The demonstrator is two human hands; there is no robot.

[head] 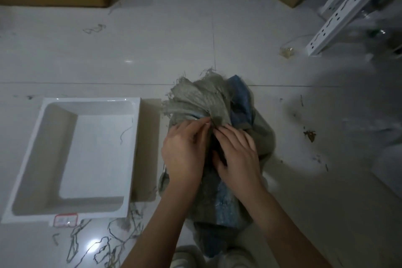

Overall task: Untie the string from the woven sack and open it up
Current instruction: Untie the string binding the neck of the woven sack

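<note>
Crouching over the woven sack [219, 159] now, which is standing on the pale tiled floor [195, 39] right at the person's feet, about six o'clock from the middle of the room as I'm seeing it. The left hand [185, 150] is pinching at the gathered neck, fingertips drawn together on something thin there; I'm guessing the string, though I cannot make it out. The right hand [237, 154] is lying curled over the bunched cloth, fingers pressing in just beside the left.

That sack is looking soft and floppy, coarse grey-green weave with a blue panel, its frayed mouth [195, 95] fanning out toward twelve o'clock. I'd say it is light cloth and a bit slippery, so the tied neck is the place to hold. At nine o'clock a smooth white plastic tray [91, 102] is sitting, shallow and rectangular, with loose fibre scraps [113, 237] curling at seven.
</note>
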